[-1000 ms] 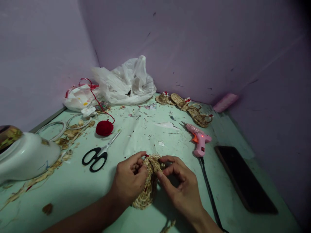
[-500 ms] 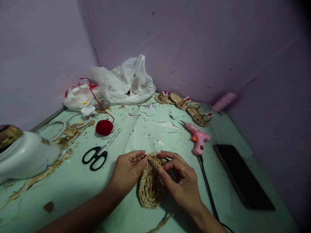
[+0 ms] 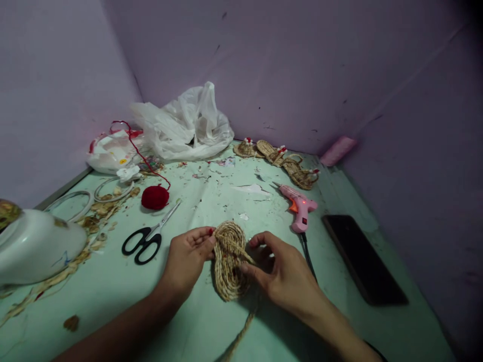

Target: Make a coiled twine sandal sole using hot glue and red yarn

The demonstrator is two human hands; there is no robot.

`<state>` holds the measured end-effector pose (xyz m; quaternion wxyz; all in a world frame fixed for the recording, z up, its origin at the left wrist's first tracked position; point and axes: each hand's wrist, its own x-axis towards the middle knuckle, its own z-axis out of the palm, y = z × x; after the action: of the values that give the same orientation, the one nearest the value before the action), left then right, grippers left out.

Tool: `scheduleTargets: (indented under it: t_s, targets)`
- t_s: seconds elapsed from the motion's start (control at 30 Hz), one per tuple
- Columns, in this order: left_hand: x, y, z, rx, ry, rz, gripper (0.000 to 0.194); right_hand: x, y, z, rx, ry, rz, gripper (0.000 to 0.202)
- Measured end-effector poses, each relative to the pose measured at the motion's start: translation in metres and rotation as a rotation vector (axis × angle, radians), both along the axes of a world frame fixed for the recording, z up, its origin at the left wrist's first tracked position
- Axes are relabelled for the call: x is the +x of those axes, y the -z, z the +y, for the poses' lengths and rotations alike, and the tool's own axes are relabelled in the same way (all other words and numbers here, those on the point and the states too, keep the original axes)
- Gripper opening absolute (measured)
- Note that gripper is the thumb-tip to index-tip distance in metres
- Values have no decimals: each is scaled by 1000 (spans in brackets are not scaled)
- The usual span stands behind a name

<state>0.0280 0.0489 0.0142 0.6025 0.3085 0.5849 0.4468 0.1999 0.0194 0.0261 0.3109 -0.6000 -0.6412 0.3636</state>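
Observation:
A coiled straw-rope sole (image 3: 229, 274) lies flat at the front middle of the table, with a braided strap across its upper part. My left hand (image 3: 188, 259) pinches the sole's upper left edge between thumb and fingers. At the right edge, my right hand (image 3: 281, 266) has its thumb and fingers around the strap's end. A loose length of braided rope (image 3: 241, 334) runs below the sole. Black-handled scissors (image 3: 151, 236) rest to the left, and a pink glue gun (image 3: 300, 206) with a lit red light lies to the right.
A dark phone (image 3: 364, 259) lies at the right. Behind are three finished straw sandals (image 3: 298, 172), a white plastic bag (image 3: 188, 125), and a pink roll (image 3: 337, 151). Red yarn (image 3: 155, 197) sits back left; a white ceramic object (image 3: 41, 246) stands far left.
The sole now lies flatter with its strap slanting to the right. My right hand has shifted outward from the top to the strap's right end. The camera view has turned slightly right.

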Motion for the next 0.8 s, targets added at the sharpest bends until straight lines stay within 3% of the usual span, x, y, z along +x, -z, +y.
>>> scheduleTargets:
  t_s: [0.13,0.23,0.37,0.6,0.8]
  targets:
    - [0,0,2,-22,-30,-31,33,11,-1,2,-243,-118,256,6]
    - [-1,-1,2,-17,-20,-3,32,20,-7,9,-323,-115,387,8]
    - [0,0,2,-19,7,37,33,25,-7,16,-304,12,519,15]
    - [2,-1,1,-4,64,57,29,-2,17,18,-252,332,590,14]
    - [4,-4,0,29,109,111,23,-13,21,16,-204,405,616,12]
